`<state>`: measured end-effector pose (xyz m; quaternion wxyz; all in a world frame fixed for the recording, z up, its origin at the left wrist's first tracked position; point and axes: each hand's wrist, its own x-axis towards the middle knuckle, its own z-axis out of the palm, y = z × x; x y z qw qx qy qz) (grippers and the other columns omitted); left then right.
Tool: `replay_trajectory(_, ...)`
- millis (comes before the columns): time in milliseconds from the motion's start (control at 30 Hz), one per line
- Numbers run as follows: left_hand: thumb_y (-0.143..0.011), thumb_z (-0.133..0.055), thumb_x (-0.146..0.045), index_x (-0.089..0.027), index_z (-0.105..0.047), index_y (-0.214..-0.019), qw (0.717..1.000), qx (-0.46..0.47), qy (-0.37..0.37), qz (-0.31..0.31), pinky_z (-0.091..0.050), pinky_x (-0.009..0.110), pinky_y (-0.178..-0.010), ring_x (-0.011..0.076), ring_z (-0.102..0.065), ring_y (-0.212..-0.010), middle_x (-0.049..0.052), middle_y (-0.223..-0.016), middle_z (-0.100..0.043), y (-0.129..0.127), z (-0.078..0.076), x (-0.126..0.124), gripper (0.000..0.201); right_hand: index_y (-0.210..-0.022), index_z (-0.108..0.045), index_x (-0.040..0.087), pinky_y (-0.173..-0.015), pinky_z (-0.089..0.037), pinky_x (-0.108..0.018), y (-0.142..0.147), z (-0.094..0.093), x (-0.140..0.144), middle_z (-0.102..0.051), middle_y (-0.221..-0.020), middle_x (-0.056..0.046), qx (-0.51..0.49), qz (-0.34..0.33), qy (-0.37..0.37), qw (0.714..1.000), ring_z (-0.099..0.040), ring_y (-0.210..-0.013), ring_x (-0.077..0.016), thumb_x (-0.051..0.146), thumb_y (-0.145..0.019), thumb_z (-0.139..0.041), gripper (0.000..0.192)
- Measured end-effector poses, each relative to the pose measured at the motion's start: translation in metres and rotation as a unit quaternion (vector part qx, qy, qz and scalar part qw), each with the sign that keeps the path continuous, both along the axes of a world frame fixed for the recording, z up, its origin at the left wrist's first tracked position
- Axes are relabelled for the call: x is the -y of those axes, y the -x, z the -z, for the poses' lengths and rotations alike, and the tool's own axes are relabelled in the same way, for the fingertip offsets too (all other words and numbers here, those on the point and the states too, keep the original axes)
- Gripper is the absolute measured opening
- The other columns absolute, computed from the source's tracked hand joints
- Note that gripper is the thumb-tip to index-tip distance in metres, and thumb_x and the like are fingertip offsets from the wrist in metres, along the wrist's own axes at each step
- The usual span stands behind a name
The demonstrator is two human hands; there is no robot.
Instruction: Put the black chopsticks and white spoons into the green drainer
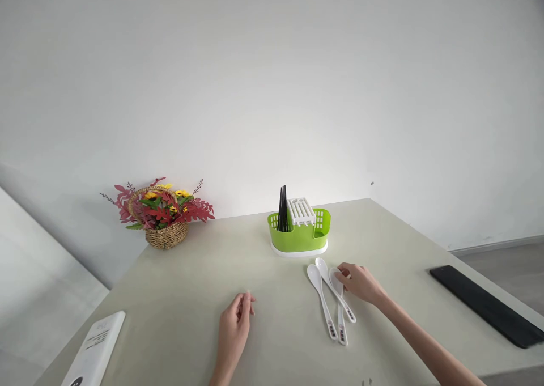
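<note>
Three white plastic spoons [323,298] lie side by side on the pale table [191,295], bowls toward the far edge. My right hand [361,283] rests on the rightmost spoon [340,312], fingertips on its bowl. My left hand [234,329] lies on the table to the left, fingers loosely curled, holding nothing. Behind the spoons stands a green cutlery holder [300,236] on a white base, with black chopsticks [282,208] upright in its left section and a white slotted insert [301,210] in the middle.
A wicker basket of red leaves and yellow flowers [164,215] sits at the far left corner. A white flat device [96,349] lies at the near left edge. A black flat object [487,304] lies along the right edge. A white wall stands behind.
</note>
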<state>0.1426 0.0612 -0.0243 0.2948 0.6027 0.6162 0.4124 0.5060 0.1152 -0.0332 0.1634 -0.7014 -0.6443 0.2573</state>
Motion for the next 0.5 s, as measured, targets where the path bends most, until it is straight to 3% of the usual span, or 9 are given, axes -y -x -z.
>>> replay_trajectory(133, -0.095, -0.042, -0.067, -0.021, -0.064, -0.082, 1.0, -0.003, 0.003, 0.006, -0.03, 0.023, -0.052, 0.0124, -0.038, -0.053, -0.002, -0.067, -0.053, 0.0, 0.0, 0.001, 0.053, -0.104, -0.07, 0.023, -0.068, -0.045, -0.024, 0.004, -0.009, 0.0, -0.077, -0.075, -0.001, 0.025, -0.017, 0.021, 0.999, -0.071, -0.081, -0.018, 0.033, -0.098, -0.043, 0.029)
replay_trajectory(333, -0.096, -0.042, -0.066, -0.02, -0.065, -0.083, 1.0, -0.005, 0.007, 0.011, -0.03, 0.023, -0.051, 0.0119, -0.038, -0.053, -0.002, -0.067, -0.053, -0.002, -0.001, 0.001, 0.052, -0.103, -0.076, 0.024, -0.066, -0.043, -0.027, 0.002, -0.02, -0.005, -0.077, -0.106, -0.008, 0.096, -0.03, 0.047, 0.994, -0.072, -0.094, -0.0237, 0.03, -0.092, -0.053, 0.026)
replay_trajectory(500, -0.096, -0.042, -0.065, -0.02, -0.065, -0.084, 1.0, -0.004, 0.01, 0.011, -0.029, 0.022, -0.05, 0.0116, -0.039, -0.052, -0.002, -0.066, -0.053, -0.003, -0.001, 0.003, 0.051, -0.098, -0.08, 0.025, -0.073, -0.047, -0.029, 0.001, -0.025, -0.005, -0.077, -0.11, -0.009, 0.14, -0.063, 0.068, 0.986, -0.072, -0.099, -0.025, 0.024, -0.084, -0.06, 0.024)
